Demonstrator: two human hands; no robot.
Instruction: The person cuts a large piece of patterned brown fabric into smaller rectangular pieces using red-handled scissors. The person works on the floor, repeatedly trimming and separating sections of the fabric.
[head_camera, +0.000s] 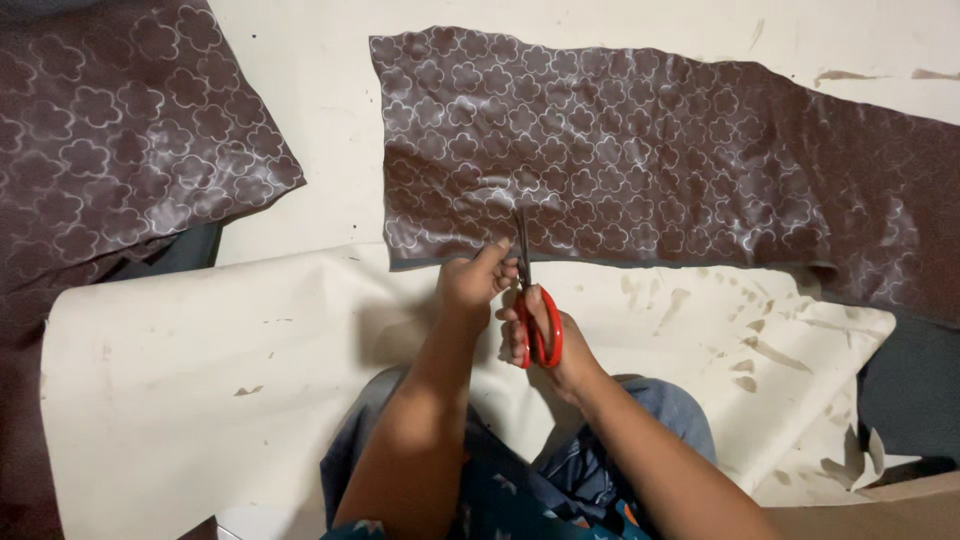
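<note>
Scissors going into the near edge of a long patterned cloth, seen from above

Biggest thing first: the brown cloth (640, 160) with a pale flower pattern lies flat on the cream sheet (180, 400), its long axis running left to right, directly ahead of both hands. A second piece of the same fabric (110, 130) sits well apart at far left. The right hand (545, 340) has its fingers closed through the red loops of the scissors (528, 300), blades pointing away from the body and crossing the cloth's near edge (how far the blades gape, I can't tell). The left hand (470, 280) is just beside them, fingertips pinched together on that same edge.
</note>
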